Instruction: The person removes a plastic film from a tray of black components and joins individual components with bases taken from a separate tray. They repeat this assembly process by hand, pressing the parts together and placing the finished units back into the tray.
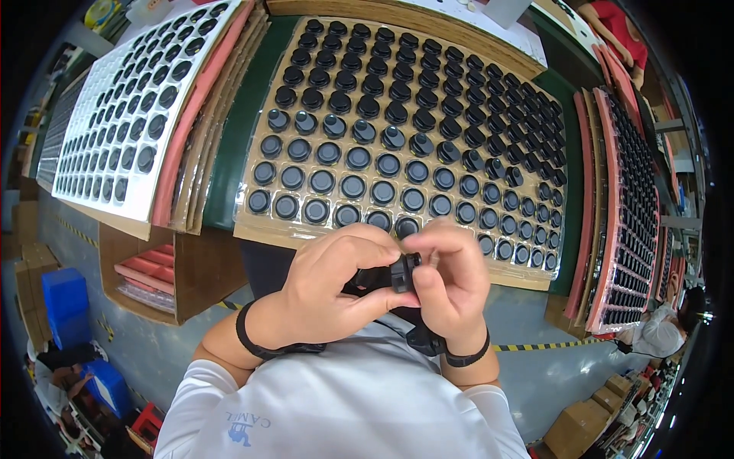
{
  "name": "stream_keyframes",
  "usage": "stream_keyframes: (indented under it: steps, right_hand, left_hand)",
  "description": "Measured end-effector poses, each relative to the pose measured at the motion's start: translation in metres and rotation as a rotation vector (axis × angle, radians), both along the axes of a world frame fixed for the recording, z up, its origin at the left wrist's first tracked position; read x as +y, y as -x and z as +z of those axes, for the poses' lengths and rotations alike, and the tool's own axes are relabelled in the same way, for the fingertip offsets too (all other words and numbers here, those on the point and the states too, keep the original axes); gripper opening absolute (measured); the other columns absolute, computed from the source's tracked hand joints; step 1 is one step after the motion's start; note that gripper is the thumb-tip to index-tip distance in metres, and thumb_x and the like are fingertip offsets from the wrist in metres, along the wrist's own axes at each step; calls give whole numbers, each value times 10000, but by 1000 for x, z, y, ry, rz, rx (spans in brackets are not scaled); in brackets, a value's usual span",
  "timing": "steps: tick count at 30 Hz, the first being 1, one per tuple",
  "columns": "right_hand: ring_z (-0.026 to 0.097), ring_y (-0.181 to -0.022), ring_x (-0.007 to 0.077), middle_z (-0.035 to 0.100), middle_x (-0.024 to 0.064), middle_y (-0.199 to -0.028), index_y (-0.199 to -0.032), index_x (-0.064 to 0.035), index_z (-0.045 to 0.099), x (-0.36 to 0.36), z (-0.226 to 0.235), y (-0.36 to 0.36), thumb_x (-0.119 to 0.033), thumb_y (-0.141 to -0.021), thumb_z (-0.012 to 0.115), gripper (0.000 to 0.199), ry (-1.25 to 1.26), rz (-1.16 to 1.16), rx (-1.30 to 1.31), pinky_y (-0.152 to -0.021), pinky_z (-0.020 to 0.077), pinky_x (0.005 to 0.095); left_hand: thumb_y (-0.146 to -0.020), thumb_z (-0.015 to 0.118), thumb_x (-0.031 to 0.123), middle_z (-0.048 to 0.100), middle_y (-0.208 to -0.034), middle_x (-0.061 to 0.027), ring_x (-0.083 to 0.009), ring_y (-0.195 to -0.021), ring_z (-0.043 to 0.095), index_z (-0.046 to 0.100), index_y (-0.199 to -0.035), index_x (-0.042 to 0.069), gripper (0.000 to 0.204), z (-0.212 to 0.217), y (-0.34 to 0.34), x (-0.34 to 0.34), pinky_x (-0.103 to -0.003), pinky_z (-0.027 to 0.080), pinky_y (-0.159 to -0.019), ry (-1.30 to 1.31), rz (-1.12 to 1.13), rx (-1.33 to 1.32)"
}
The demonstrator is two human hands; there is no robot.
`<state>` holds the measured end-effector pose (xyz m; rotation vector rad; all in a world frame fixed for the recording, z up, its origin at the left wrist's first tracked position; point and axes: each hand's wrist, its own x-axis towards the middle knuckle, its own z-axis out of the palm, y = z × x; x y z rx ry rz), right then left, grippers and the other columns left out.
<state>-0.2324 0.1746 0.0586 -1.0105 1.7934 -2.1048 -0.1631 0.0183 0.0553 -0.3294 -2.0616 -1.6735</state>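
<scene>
A small black round part is pinched between the thumb and forefinger of my left hand, in front of my chest. From the other side, the curled thumb and forefinger of my right hand close around the edge of the same part. Whether something smaller sits between the right fingertips is hard to make out. Just beyond my hands lies a clear plastic tray on cardboard, filled with rows of similar black round parts. One row of them shows shiny slanted tops.
A white tray of black round pieces leans on pink and cardboard sheets at left. More filled trays stand upright at right. Below left is a cardboard box. Another person is at the far right.
</scene>
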Motion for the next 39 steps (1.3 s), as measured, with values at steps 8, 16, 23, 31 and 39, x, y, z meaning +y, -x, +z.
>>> stream_keyframes:
  steps: [8, 16, 23, 31, 39]
  right_hand:
    - [445, -689, 107, 525, 55, -814, -987, 30, 536, 0, -4, -1, -166, -912, 512, 211, 89, 50, -269, -646, 369, 233]
    - [469, -679, 74, 560, 40, -844, -1011, 11, 552, -3, -4, -2, -100, -900, 523, 160, 145, 117, -260, -625, 397, 215]
    - [442, -671, 60, 546, 38, -885, -1002, 14, 539, 0, -4, -2, -82, -888, 534, 149, 210, 121, -459, -620, 379, 200]
    - [452, -700, 69, 525, 41, -918, -1054, 19, 508, -2, -9, -1, -166, -907, 548, 240, 246, 152, -314, -647, 370, 194]
    - [419, -707, 118, 488, 52, -786, -996, 4, 481, -4, 1, -3, -366, -864, 616, 416, 206, 155, -510, -669, 348, 242]
  left_hand:
    - [-687, 795, 49, 598, -971, -167, -187, -797, 609, 455, -1044, 32, 492, 1, -4, -5, -272, 489, -658, 17, -114, -49]
    - [-708, 776, 41, 598, -970, -180, -204, -790, 615, 448, -1038, 32, 466, 4, -3, -6, -290, 495, -659, 51, -120, -41]
    - [-708, 777, 44, 606, -957, -187, -222, -801, 618, 450, -1032, 32, 460, 1, -4, -7, -300, 498, -664, 2, -140, -57]
    - [-706, 779, 46, 600, -972, -187, -219, -811, 613, 446, -1039, 37, 471, 0, -4, -8, -318, 495, -676, 6, -160, -62]
    - [-700, 790, 71, 596, -978, -184, -223, -834, 614, 444, -1043, 39, 488, 1, -4, -11, -322, 498, -687, -43, -184, -57]
